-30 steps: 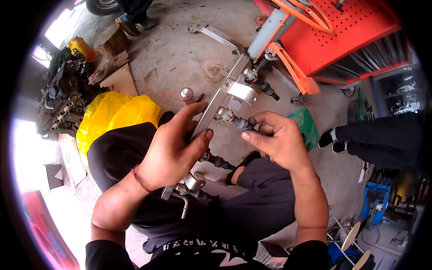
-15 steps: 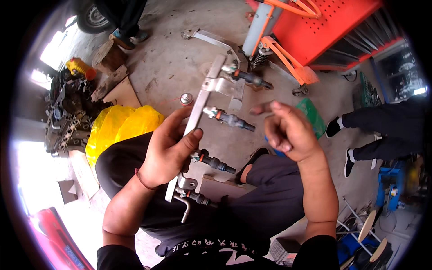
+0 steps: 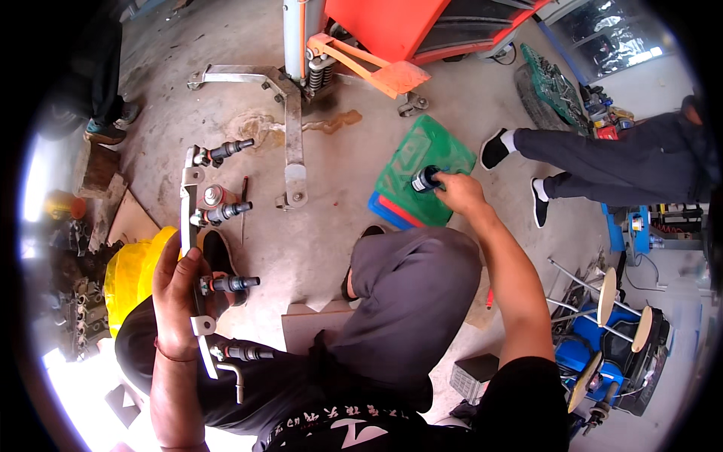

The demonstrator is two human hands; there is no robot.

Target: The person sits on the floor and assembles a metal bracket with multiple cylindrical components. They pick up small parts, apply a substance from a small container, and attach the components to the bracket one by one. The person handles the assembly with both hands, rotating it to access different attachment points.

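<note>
Holding the fuel rail (image 3: 197, 248) upright at nine o'clock, left hand (image 3: 175, 297) clenched around it, right hand (image 3: 459, 192) closed on a small dark bottle (image 3: 424, 179) at one o'clock; one-handed rail could tip, injectors hitting floor.

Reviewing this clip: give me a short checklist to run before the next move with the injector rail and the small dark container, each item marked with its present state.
1. Left hand grips the fuel rail: ok.
2. All four injectors seated on the rail: ok, as far as visible.
3. Right hand has the small dark container: ok, fingers on it.
4. Container lid state: cannot tell.
5. Container rests over the green tray: ok.
6. Other person's feet apart from the tray: ok.
</note>
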